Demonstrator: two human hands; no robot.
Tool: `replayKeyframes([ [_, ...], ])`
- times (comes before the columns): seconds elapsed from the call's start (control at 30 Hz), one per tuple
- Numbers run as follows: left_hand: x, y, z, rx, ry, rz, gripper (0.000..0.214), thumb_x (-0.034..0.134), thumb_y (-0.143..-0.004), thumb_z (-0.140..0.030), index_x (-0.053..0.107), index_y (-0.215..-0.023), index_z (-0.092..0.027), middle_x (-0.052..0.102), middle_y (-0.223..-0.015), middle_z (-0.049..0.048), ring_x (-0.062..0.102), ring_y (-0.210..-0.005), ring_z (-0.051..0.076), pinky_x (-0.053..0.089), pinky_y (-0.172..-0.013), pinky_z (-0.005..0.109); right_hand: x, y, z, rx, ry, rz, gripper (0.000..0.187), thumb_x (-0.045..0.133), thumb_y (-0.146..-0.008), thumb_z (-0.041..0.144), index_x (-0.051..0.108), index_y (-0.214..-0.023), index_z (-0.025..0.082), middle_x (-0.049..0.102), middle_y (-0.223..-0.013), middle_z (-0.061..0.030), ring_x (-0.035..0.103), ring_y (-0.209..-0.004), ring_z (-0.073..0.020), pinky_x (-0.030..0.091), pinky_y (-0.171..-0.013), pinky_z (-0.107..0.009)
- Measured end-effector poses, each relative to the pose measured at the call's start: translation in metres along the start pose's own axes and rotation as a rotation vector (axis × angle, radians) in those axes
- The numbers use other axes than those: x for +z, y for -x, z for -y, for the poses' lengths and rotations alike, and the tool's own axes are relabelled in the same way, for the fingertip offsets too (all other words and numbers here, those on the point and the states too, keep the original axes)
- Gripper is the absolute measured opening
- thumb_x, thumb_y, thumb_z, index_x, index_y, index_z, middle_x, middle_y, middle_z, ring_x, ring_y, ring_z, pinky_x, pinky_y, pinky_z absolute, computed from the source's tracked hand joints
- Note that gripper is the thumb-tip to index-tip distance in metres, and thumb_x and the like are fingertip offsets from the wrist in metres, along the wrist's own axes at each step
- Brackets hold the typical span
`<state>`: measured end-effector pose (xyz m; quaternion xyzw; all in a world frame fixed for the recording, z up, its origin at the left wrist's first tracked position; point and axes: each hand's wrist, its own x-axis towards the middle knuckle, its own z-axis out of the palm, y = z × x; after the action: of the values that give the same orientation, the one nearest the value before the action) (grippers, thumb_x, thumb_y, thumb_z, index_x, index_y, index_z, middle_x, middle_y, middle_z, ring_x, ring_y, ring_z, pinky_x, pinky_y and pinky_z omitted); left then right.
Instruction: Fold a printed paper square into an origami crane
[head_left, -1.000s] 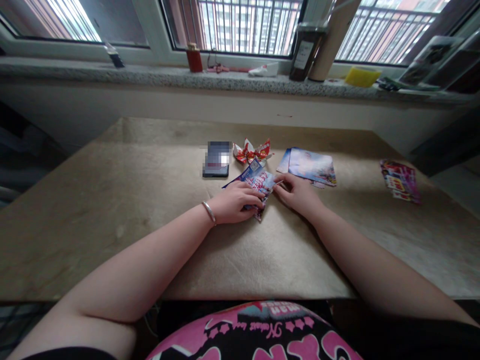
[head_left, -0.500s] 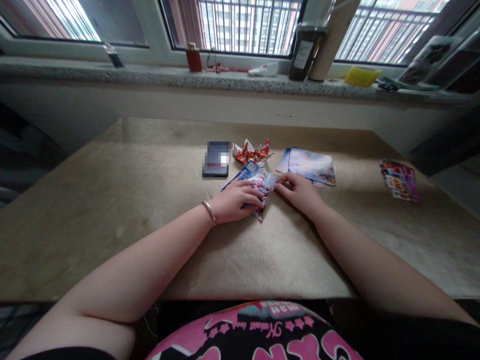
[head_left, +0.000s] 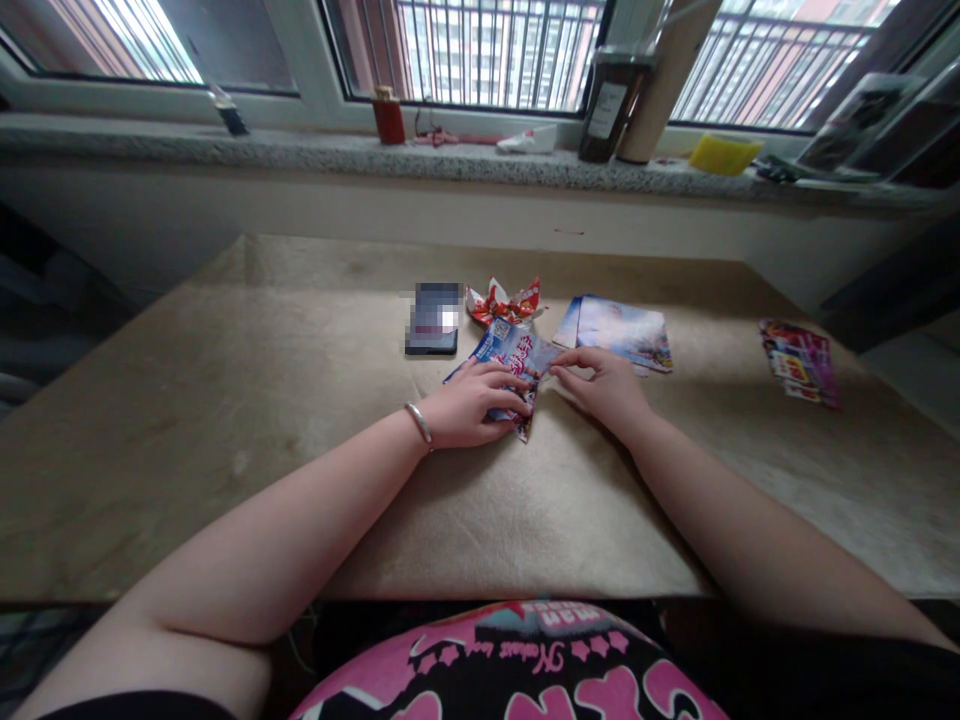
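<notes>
A glossy blue-and-pink printed paper sheet [head_left: 517,352] lies on the table in front of me, with a QR code near its far corner. My left hand [head_left: 480,403] rests flat across its near left part, fingers spread, a silver bangle on the wrist. My right hand [head_left: 600,385] pinches the sheet's right corner between thumb and fingertips. Just beyond the sheet stands a folded red-and-white paper piece [head_left: 504,303] with pointed petals. Part of the sheet is hidden under my left fingers.
A phone [head_left: 433,320] with a blurred screen lies left of the folded piece. Printed sheets [head_left: 626,332] are stacked beyond my right hand, and colourful folded papers [head_left: 799,364] lie at the table's right. The windowsill [head_left: 300,150] holds bottles and small items.
The sheet's right corner has been drawn and bent by my right hand, so more of its pink lettering shows. My left hand has hardly moved.
</notes>
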<state>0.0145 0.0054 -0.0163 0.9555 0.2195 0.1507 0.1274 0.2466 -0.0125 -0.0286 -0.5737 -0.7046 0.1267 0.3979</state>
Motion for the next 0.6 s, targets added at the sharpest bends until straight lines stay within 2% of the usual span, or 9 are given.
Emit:
replayKeyframes([
  [0.23, -0.001, 0.001, -0.001, -0.002, -0.023, 0.028, 0.025, 0.058, -0.082, -0.029, 0.066, -0.106, -0.030, 0.055, -0.130, 0.0019, 0.043, -0.125, 0.024, 0.029, -0.107, 0.051, -0.003, 0.004, 0.009, -0.101, 0.060, -0.023, 0.013, 0.059, -0.080, 0.030, 0.070, -0.083, 0.024, 0.072, -0.083, -0.0024, 0.065, -0.078, -0.0184, 0.050, -0.072, -0.031],
  [0.33, -0.002, 0.000, 0.000, 0.013, -0.023, 0.040, 0.026, 0.057, -0.082, -0.032, 0.065, -0.107, -0.029, 0.055, -0.129, 0.0029, 0.042, -0.125, 0.025, 0.029, -0.107, 0.051, -0.002, 0.006, 0.014, -0.039, 0.069, -0.039, 0.012, 0.061, -0.078, 0.031, 0.067, -0.087, 0.024, 0.071, -0.082, -0.0025, 0.065, -0.074, -0.0186, 0.049, -0.068, -0.032],
  [0.5, -0.002, 0.001, 0.000, 0.019, -0.039, 0.055, 0.030, 0.058, -0.080, -0.032, 0.063, -0.110, -0.027, 0.052, -0.132, 0.0045, 0.040, -0.128, 0.026, 0.027, -0.109, 0.050, 0.000, 0.006, 0.017, 0.073, 0.005, -0.064, 0.035, 0.065, -0.074, 0.031, 0.057, -0.107, 0.024, 0.068, -0.077, -0.0006, 0.064, -0.071, -0.0189, 0.049, -0.068, -0.034],
  [0.6, -0.002, 0.002, 0.000, -0.007, -0.060, 0.045, 0.040, 0.058, -0.080, -0.036, 0.058, -0.118, -0.024, 0.044, -0.139, 0.0085, 0.035, -0.132, 0.026, 0.028, -0.110, 0.046, 0.001, 0.005, 0.014, 0.092, -0.039, -0.058, 0.034, 0.065, -0.073, 0.033, 0.057, -0.105, 0.024, 0.067, -0.074, 0.0002, 0.063, -0.070, -0.0184, 0.049, -0.070, -0.035],
])
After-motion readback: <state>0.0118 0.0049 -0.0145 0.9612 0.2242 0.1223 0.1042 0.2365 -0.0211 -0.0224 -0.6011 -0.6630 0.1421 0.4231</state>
